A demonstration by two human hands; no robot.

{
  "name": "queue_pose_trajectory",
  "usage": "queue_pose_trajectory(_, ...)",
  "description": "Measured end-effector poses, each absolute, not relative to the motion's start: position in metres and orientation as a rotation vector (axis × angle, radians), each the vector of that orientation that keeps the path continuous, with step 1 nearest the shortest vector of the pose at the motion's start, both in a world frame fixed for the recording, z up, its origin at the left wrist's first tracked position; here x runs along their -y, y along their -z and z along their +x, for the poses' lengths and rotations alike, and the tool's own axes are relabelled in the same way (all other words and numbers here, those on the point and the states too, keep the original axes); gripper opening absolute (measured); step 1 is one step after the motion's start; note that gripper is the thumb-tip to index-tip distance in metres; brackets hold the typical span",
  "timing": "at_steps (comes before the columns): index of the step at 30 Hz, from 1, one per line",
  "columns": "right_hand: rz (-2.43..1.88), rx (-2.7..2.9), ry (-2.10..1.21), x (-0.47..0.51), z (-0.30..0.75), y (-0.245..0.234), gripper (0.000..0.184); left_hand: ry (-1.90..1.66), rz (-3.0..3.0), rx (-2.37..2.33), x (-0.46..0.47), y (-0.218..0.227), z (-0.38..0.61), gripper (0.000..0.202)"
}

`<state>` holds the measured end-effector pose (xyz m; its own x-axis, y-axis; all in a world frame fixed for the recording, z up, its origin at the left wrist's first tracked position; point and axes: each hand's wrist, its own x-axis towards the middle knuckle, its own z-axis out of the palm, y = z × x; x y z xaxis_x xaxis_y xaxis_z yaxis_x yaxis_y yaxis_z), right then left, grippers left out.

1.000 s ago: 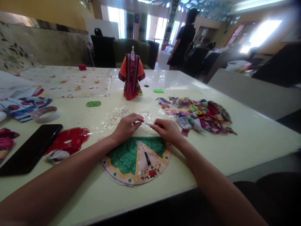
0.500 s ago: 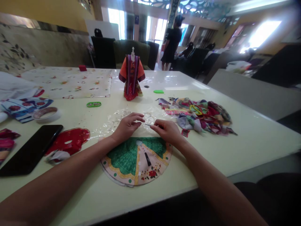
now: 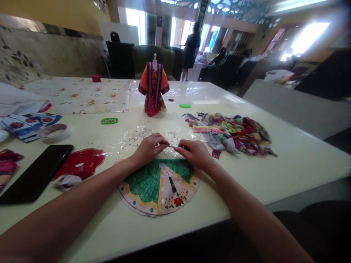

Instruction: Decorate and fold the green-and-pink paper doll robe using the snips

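My right hand (image 3: 194,150) is closed in a pinch around a thin, pointed metal tool (image 3: 172,147), its tip aimed left; its exact kind is too small to tell. At that tip, the thumb and forefinger of my left hand (image 3: 154,146) are pinched together, and whatever lies between them is hidden. Both hands hover over clear plastic (image 3: 131,140) strewn with tiny beads or sequins. Just below them lies a half-round green and pink cloth piece (image 3: 142,182) with gold edging and red flowers. A small black strip (image 3: 172,185) rests on its pink panel.
A doll form in an orange robe (image 3: 155,87) stands behind the hands. Fabric scraps (image 3: 236,133) are heaped at right. To the left are a phone (image 3: 37,173), red cloth (image 3: 85,160), a tape roll (image 3: 55,133) and a green tray (image 3: 109,121). A person (image 3: 191,49) stands far back.
My left fingertips have closed together and moved right and slightly down to the tool's tip. My right hand has barely moved. The standing person in the background has shifted left.
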<state>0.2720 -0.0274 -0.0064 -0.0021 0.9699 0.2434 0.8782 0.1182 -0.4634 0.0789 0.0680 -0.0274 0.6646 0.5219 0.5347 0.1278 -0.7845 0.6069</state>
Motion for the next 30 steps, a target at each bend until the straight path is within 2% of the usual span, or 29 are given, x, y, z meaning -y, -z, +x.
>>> queue_pose_trajectory(30,-1.639,1.903,-0.423,0.0241,0.2772,0.0086,0.034,-0.877,2.163,-0.618,-0.0627,0.0188,0.0772,0.010)
